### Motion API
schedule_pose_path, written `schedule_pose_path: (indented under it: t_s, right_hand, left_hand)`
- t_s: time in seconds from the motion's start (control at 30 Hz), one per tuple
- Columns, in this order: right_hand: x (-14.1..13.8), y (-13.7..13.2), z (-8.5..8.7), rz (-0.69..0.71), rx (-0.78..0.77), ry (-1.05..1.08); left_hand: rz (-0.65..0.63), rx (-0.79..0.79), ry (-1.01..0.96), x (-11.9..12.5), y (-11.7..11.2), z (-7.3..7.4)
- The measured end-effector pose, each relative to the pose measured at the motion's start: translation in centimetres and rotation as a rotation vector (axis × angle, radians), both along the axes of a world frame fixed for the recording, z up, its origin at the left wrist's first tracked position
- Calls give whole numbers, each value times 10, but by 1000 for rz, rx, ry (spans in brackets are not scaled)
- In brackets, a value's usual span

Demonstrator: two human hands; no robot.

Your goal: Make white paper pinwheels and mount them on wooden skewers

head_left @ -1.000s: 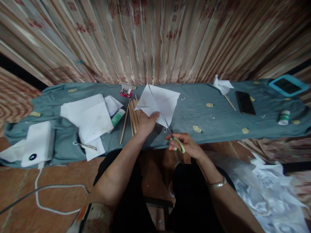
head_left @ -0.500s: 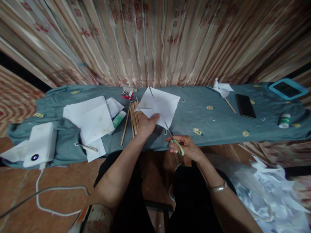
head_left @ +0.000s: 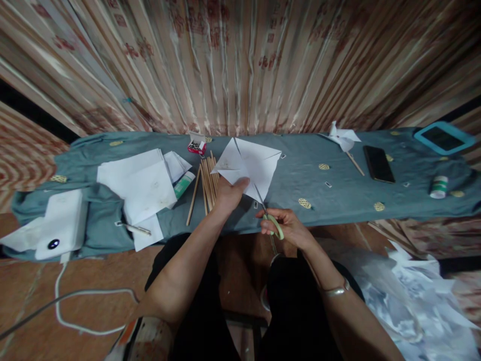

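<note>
A white square sheet of paper (head_left: 259,163) is gripped at its lower left by my left hand (head_left: 230,193), thumb on top and fingers hidden beneath. Slits run inward from its corners. My right hand (head_left: 283,225) holds scissors (head_left: 276,226) with light green handles. Their blades lie at the paper's lower corner, pointing up towards its middle. Just left of my left hand lie several thin wooden sticks (head_left: 206,183). Behind them is a small red and white box (head_left: 197,144) of small metal pieces, its lid up.
To the left are stacked white papers (head_left: 139,183), a green tube (head_left: 184,184), a pen (head_left: 138,229) and a white device (head_left: 62,225) with a cable. Rightward lie a paper pinwheel (head_left: 342,138), a phone (head_left: 379,164), a blue-framed tablet (head_left: 443,138) and a green-white cylinder (head_left: 439,187). Paper scraps (head_left: 409,296) fill a bag below.
The paper and my left hand have shifted slightly right and down. The scissors are still at the lower corner, with their handles and my right hand almost unmoved.
</note>
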State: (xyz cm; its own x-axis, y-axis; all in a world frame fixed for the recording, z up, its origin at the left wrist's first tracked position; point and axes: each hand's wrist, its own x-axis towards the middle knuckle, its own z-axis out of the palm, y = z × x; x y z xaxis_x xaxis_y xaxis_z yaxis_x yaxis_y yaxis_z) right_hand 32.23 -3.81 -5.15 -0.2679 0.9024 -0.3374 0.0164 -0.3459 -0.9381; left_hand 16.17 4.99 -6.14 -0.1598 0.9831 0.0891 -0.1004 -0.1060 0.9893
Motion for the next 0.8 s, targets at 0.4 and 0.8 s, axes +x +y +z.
schedule_pose_path:
  t_s: [0.4,0.8]
  right_hand:
    - [1,1,-4,-22,-50,23]
    - [1,3,-5,-23,-43,25]
  left_hand:
    - [-18,-48,-4,2,-4,1]
    - [-62,-80,40,4,-6,1]
